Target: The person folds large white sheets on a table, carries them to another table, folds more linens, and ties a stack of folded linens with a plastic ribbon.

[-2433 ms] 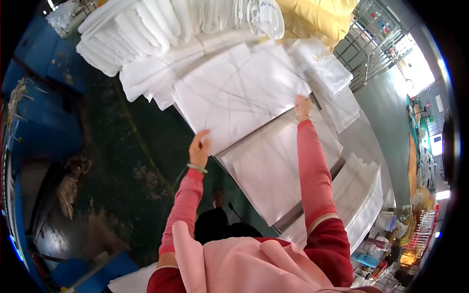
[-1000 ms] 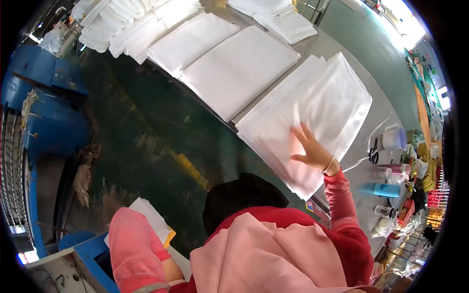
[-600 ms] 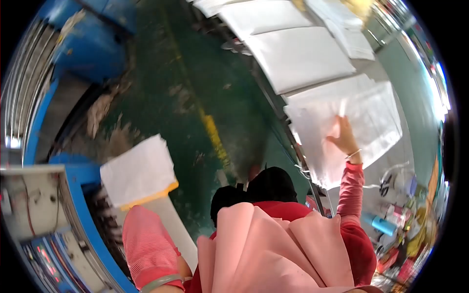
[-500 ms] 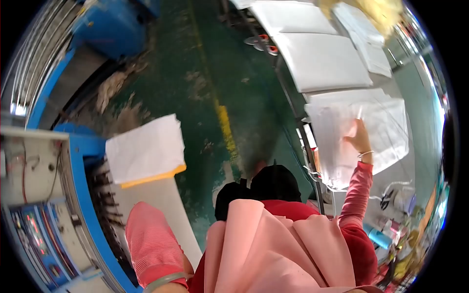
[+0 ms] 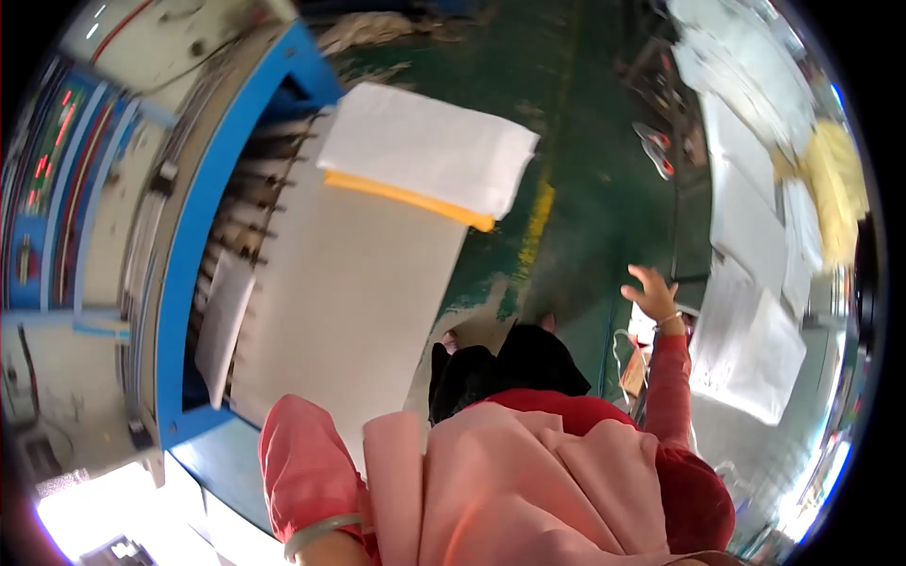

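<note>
My right hand (image 5: pixel 651 294) is lifted over the aisle with fingers spread and holds nothing. It is just left of a stack of thin white sheets (image 5: pixel 750 344) on the right-hand table and apart from it. At the lower left my left arm, in a pink sleeve (image 5: pixel 307 453), is bent with a bangle (image 5: pixel 323 530) at the wrist; the hand beyond lies outside the picture. Ahead of that arm, a white stack (image 5: pixel 429 141) with a yellow layer (image 5: pixel 411 198) along its edge lies on a pale board (image 5: pixel 349 283). Another white piece (image 5: pixel 225 325) sits by the machine's rollers.
A blue-framed machine (image 5: pixel 198 226) with a lit control panel (image 5: pixel 52 151) stands on the left. More white stacks (image 5: pixel 746 217) and a yellow bundle (image 5: pixel 833 189) line the right table. Shoes (image 5: pixel 653 149) lie beneath it. The green floor (image 5: pixel 595 208) carries a yellow line.
My view has swung left, bringing in more of the machine and board. My right hand has come off the white sheets and moved left, over the aisle. My left arm stays bent.
</note>
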### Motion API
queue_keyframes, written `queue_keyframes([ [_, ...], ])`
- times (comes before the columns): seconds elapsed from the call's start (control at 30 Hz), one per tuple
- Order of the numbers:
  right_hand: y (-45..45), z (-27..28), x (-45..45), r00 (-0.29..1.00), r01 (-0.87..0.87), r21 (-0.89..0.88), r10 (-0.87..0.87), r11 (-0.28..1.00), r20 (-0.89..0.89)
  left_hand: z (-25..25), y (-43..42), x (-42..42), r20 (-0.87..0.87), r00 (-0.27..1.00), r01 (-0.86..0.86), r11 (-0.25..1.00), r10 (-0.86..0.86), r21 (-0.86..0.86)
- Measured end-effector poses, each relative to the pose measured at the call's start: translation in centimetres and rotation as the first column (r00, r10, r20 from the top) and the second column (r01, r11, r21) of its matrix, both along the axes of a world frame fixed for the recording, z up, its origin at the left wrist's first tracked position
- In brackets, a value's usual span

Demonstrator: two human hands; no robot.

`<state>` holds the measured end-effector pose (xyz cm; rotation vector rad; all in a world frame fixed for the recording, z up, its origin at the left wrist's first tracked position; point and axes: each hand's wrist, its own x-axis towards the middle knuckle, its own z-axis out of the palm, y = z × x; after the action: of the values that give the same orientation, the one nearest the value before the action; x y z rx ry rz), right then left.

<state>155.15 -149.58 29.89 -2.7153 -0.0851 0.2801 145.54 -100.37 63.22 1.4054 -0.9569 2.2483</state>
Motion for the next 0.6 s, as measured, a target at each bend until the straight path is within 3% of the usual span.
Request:
queue_keyframes([
  [0.07,5.9,2.9,0.7,0.983,-0.029,-0.085,0.013,0.996,-0.185,-1.3,4.6,-0.7,0.036,0.994,-0.102,0.990,0.106,-0.102],
  [0.13,7.7,0.9,1.8,0.974,-0.154,0.184,0.181,0.971,-0.140,-4.8,10.1,-0.2,0.038,0.975,-0.191,0.916,0.218,-0.352],
  [0.17,8.4,-0.7,1.9,0.970,-0.104,0.304,0.164,0.947,-0.178,-7.6,13.3,0.1,-0.036,0.966,-0.237,0.821,0.255,-0.519],
  [0.2,8.7,-2.2,2.0,0.964,-0.036,0.414,0.141,0.910,-0.225,-10.6,16.5,0.4,-0.204,0.946,-0.323,0.722,0.250,-0.612],
  [0.23,9.1,-2.9,2.1,0.944,-0.022,0.334,0.129,0.942,-0.303,-14.1,19.8,1.0,-0.526,0.827,-0.504,0.676,0.198,-0.537],
  [0.27,9.2,-3.4,2.0,0.921,-0.008,0.244,0.102,0.970,-0.376,-17.5,23.1,1.7,-0.792,0.584,-0.673,0.651,0.176,-0.351],
  [0.3,8.8,-4.5,1.8,0.918,-0.053,0.166,0.114,0.985,-0.380,-23.9,28.1,1.1,-0.852,0.504,-0.616,0.632,-0.142,-0.470],
  [0.33,9.0,-4.8,1.9,0.901,-0.114,0.014,0.109,0.993,-0.420,-29.6,31.3,0.4,-0.680,0.481,-0.562,0.401,-0.553,-0.723],
  [0.37,7.7,-6.2,1.8,0.905,-0.131,0.006,0.122,0.991,-0.408,-36.2,34.7,-1.0,-0.427,0.464,-0.493,0.175,-0.776,-0.852],
  [0.43,7.2,-7.6,1.5,0.917,-0.094,0.045,0.104,0.995,-0.386,-42.2,38.1,-1.9,-0.164,0.326,-0.683,-0.112,-0.931,-0.722],
  [0.53,7.7,-6.6,0.7,0.928,-0.008,0.128,0.055,0.992,-0.369,-48.6,42.0,-0.6,0.356,0.624,-0.481,-0.701,-0.696,-0.527],
  [0.6,6.5,-7.3,0.1,0.931,-0.017,0.126,0.062,0.992,-0.361,-51.9,44.6,-0.1,0.374,0.635,-0.383,-0.696,-0.676,-0.607],
])
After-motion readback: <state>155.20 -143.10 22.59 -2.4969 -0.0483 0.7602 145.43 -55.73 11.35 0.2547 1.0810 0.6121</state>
